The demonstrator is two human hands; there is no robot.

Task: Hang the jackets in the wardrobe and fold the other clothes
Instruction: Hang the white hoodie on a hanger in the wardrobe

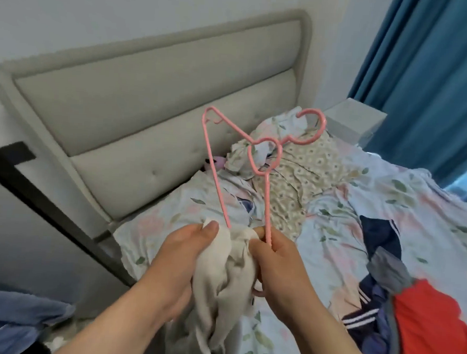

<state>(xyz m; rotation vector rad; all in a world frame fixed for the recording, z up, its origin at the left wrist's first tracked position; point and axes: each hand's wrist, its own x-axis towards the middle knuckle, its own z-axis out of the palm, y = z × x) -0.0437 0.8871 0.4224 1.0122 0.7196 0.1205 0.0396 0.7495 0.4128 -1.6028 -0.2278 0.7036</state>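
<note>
A pink hanger (265, 162) with a heart-shaped neck points away from me over the bed. Its near end is pushed into a cream-white garment (229, 279) that hangs bunched between my hands. My left hand (187, 258) grips the garment's edge on the left. My right hand (279, 263) pinches the hanger's right arm together with the cloth. More clothes lie on the bed at the right: a navy piece with white stripes (378, 236) and a red and grey jacket (430, 322).
The bed (333, 214) has a floral cover, with a daisy-print cloth (305, 180) heaped near the grey padded headboard (154, 113). A white nightstand (357, 121) and blue curtains (435, 79) stand at the right. Blue fabric (16, 317) lies at the lower left.
</note>
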